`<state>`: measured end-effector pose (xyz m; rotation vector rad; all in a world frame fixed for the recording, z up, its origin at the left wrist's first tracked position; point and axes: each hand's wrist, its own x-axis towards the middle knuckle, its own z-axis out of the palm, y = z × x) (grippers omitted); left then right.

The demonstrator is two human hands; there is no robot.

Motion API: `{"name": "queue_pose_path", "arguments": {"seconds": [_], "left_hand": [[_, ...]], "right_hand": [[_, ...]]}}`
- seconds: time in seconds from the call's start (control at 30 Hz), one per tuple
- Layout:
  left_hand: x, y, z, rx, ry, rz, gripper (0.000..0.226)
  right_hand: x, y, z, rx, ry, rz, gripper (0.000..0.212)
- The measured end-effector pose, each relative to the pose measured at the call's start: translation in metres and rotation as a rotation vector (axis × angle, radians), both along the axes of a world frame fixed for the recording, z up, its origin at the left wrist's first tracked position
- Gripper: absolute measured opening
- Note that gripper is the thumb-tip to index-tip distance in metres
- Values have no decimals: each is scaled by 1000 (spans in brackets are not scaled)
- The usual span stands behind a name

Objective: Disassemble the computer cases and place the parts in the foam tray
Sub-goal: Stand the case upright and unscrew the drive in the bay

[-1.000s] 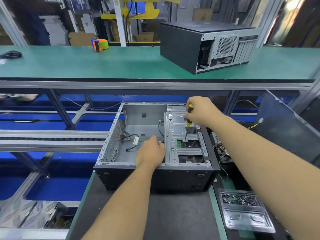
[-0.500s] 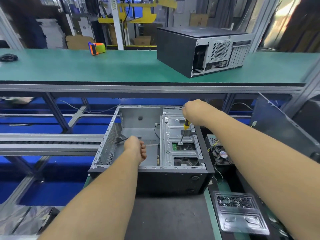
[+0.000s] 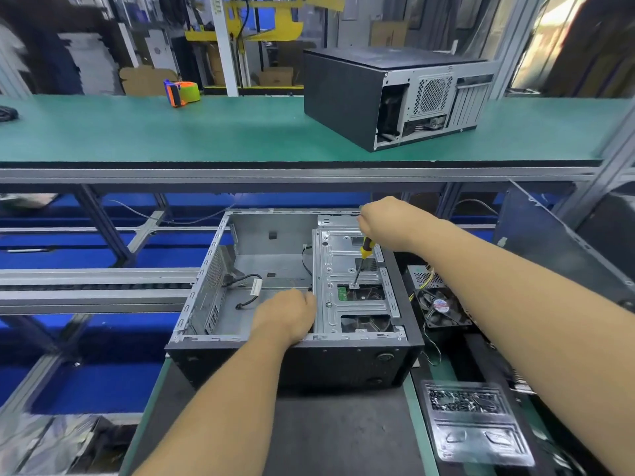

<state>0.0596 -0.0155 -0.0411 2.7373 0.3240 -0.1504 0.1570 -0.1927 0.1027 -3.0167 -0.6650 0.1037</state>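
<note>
hands work inside an opened computer case (image 3: 295, 359) that lies on its side on the near dark mat of the tabletop (image 3: 330, 438), its open face up. the right hand (image 3: 388, 223) reaches in from the right, its fingers wrapped around the yellow-and-black handle of a screwdriver (image 3: 362, 261); the shaft slants down and to the left, and its tip sits on a small metal tab on the silver drive cage (image 3: 355, 297) in the right half of the case, just beside a small green circuit board (image 3: 342, 293). the left hand (image 3: 287, 316) rests at the near edge of the case, against the left side of the drive cage; how its fingers are set cannot be told, since they are hidden behind the back of the hand. a loose black cable (image 3: 245, 286) lies on the case floor to the left of that hand.

just right of the case sits a power supply with a black fan (image 3: 439, 305) and yellow wires. nearer, on the right, a clear plastic tray (image 3: 477, 438) holds small dark screws in its far compartment. on the far green shelf (image 3: 171, 132) stands a second, closed computer case (image 3: 388, 97), with an orange-and-green tape dispenser (image 3: 182, 92) well to its left.
</note>
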Motion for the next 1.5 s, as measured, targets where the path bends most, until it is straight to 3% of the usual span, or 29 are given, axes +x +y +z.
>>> {"name": "queue_pose_path", "arguments": {"seconds": [0.23,0.4,0.5,0.6,0.73,0.93,1.07,1.33,1.5], "left_hand": [[3,3,-1,15,-23,-80,51],[2,3,-2,31,-55,-66,52],[2,4,-4,51,-92,-70,52],[2,4,-4,30,-95,-68,51],[2,3,-2,30,-77,-71,49],[1,2,0,13,-87,-60,48],[0,2,1,23,-83,-64,48],[0,0,-1,52,-76,-74,46],[1,0,-2,71,-76,-88,49]], "right_hand": [[-7,19,4,-72,-14,91,26],[-13,18,7,-93,43,324,30],[-13,23,5,-70,40,257,29],[-12,26,6,-6,44,138,12],[-10,21,18,80,125,51,18],[-4,9,14,-133,89,-102,22],[-4,8,-1,-208,-76,-68,9],[-7,12,-1,-211,-113,54,35],[-5,9,0,-160,-88,80,39]]}}
